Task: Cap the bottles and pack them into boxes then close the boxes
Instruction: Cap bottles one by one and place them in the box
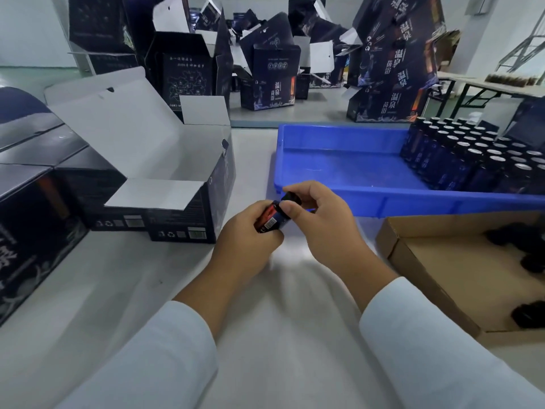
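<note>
A person in white sleeves is holding a small dark glass bottle with a red and blue label (pixel 269 221) above a white tabletop (pixel 265 290), the bottle lying tilted with its neck pointing up and to the right. The left hand (pixel 246 231) is wrapping its curled fingers around the bottle's body, barcode facing the camera, while the right hand (pixel 317 214) is pinching a black screw cap (pixel 292 197) between thumb and fingers at the bottle's mouth. Just to the left of the hands, an open dark printed cardboard box with white inner flaps (pixel 182 202) is standing on the table, its lid raised behind it; closed boxes of the same design (pixel 35 208) are sitting beside it at the left edge. Behind the hands, a shallow blue plastic tray (pixel 339 160) is lying with its near rim close to the right hand's fingers, and rows of upright dark bottles with uncapped tops (pixel 477 154) are filling its right end. To the right, a flat brown cardboard tray (pixel 436 261) is holding a few loose black caps (pixel 530 314). More open dark boxes (pixel 271 78) are piling up across the far end of the table.
</note>
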